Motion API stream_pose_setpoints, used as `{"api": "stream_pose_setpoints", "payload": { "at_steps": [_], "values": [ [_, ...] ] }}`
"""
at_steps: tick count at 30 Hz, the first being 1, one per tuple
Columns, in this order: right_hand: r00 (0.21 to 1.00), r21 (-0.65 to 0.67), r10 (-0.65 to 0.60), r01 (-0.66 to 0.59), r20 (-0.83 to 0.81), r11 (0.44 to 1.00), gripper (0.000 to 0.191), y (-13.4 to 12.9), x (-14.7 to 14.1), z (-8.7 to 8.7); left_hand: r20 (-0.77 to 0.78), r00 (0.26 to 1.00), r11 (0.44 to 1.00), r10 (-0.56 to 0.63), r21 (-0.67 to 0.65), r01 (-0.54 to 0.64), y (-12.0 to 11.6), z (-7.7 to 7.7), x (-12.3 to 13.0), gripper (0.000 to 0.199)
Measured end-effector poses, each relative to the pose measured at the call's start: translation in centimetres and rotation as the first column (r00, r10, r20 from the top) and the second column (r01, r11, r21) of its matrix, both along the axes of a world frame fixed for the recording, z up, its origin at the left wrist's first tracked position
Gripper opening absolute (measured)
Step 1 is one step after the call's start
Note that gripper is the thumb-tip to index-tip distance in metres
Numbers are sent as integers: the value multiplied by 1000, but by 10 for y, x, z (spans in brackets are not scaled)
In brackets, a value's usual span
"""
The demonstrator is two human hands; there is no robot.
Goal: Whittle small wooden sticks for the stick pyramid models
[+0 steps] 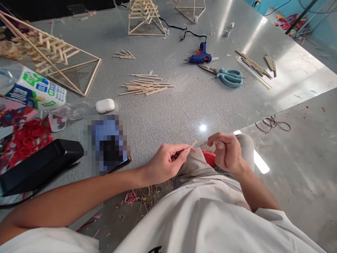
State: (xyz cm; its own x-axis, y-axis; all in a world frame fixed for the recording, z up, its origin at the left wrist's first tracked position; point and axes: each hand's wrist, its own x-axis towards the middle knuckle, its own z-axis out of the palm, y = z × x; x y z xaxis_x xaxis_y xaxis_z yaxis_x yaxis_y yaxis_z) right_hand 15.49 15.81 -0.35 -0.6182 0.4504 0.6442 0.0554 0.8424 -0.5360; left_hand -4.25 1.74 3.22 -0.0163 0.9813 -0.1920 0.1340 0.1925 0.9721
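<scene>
My left hand (pixel 172 160) pinches a short, thin wooden stick (pixel 193 144) between thumb and fingers, its end pointing up and right over my lap. To the right of it, apart from the stick, is my right hand (pixel 225 149), its fingers curled in; whether anything is inside them is hidden. Beside that hand a red object (pixel 209 158) shows at my lap, too covered to name. On the table ahead lie a loose pile of wooden sticks (pixel 147 85) and a smaller bunch of short sticks (pixel 125 54).
Farther right are a blue glue gun (pixel 201 56), teal-handled scissors (pixel 229 76) and darker sticks (pixel 254 64). Stick-built frames (pixel 92 75) stand at the back and left. Left are a plastic bottle (pixel 39 88), white earbud case (pixel 105 105), blurred phone (pixel 110 144) and black box (pixel 42 165).
</scene>
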Motion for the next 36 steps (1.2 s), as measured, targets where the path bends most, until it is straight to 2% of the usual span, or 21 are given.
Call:
{"api": "stream_pose_setpoints", "payload": {
  "at_steps": [3, 6, 8, 9, 11, 13, 14, 16, 18, 20, 23, 25, 31, 33, 36],
  "values": [
    [988, -54, -106, 101, -108, 993, 17, 4, 19, -8, 3, 1000, 1000, 8, -11, -8, 1, 3, 1, 39],
    [970, 24, -226, 229, -84, 973, 28, 14, 43, -22, 13, 1000, 1000, 12, -4, -12, 2, 5, 2, 37],
    [951, 79, -300, 294, 80, 953, 30, 21, 59, -36, 27, 1000, 1000, 15, -1, -15, 2, 5, 3, 37],
    [923, 95, -328, 315, 201, 944, 25, 23, 66, -43, 33, 999, 1000, 18, -1, -18, 3, 5, 3, 37],
    [822, 121, -344, 325, 455, 938, 16, 24, 76, -56, 38, 999, 1000, 24, 0, -24, 3, 4, 3, 36],
    [721, 136, -316, 298, 616, 945, 28, 18, 82, -61, 38, 999, 1000, 29, 1, -29, 2, 1, 2, 36],
    [707, 129, -291, 275, 644, 953, 30, 13, 82, -59, 38, 999, 1000, 28, 5, -28, 2, 0, 2, 36],
    [771, 68, -227, 233, 595, 970, 26, 0, 77, -48, 30, 999, 999, 26, 30, -27, 1, -2, 1, 35],
    [896, -46, -160, 196, 414, 980, 21, -13, 66, -30, 13, 999, 996, 33, 77, -34, 1, -3, 1, 31],
    [974, -169, -116, 150, 196, 974, 18, -24, 51, -12, 1, 999, 991, 44, 123, -43, 1, -3, 0, 26],
    [999, -321, 0, 10, 32, 947, 17, -32, 29, 4, -11, 998, 986, 55, 157, -53, 1, -2, 0, 22],
    [998, -357, 65, -66, -13, 932, 16, -33, 18, 6, -17, 998, 983, 63, 176, -59, 1, -2, 0, 20],
    [992, -281, 99, -118, -79, 952, 12, -35, 7, 1, -32, 995, 974, 96, 208, -87, 1, -4, 1, 18],
    [990, -195, 120, -134, -80, 972, 17, -32, 9, 0, -32, 995, 976, 99, 198, -90, 1, -4, 2, 18],
    [989, -17, 151, -150, 7, 988, 23, -23, 14, 2, -30, 996, 984, 87, 161, -81, 0, -4, 3, 19]
  ]
}}
